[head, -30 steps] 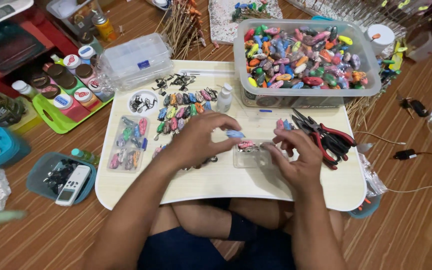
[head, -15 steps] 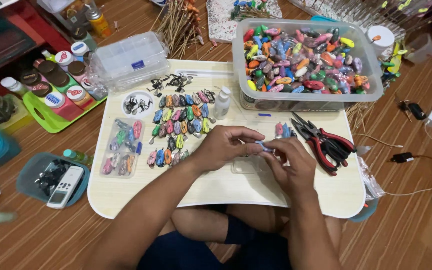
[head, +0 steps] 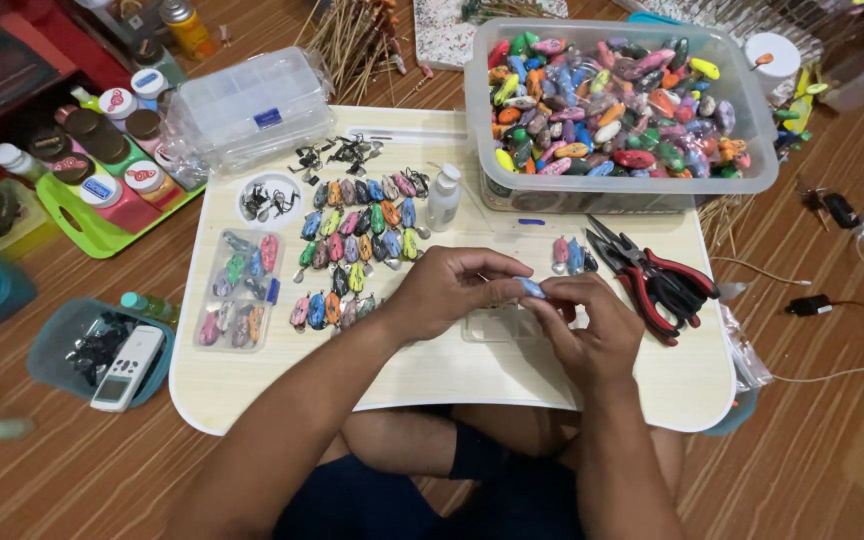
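My left hand (head: 447, 290) and my right hand (head: 592, 325) meet over the middle of a pale lap table (head: 452, 375). Both pinch one small light-blue lure body (head: 532, 288) between their fingertips. Under the hands lies a small clear plastic box (head: 497, 325). Rows of small painted lure bodies (head: 357, 245) lie to the left of my left hand. A few more painted bodies (head: 567, 255) sit just above my right hand.
A big clear tub (head: 622, 185) of colourful lure bodies stands at the back right. Red-handled pliers (head: 657, 280) lie right of my hands. A small white bottle (head: 442, 198), a dish of hooks (head: 267, 200), a clear compartment box (head: 252, 105), and a green tray of jars (head: 102, 225) are left.
The view has shifted slightly. My hands stay together at the table's middle, turning the small blue piece between the fingertips.
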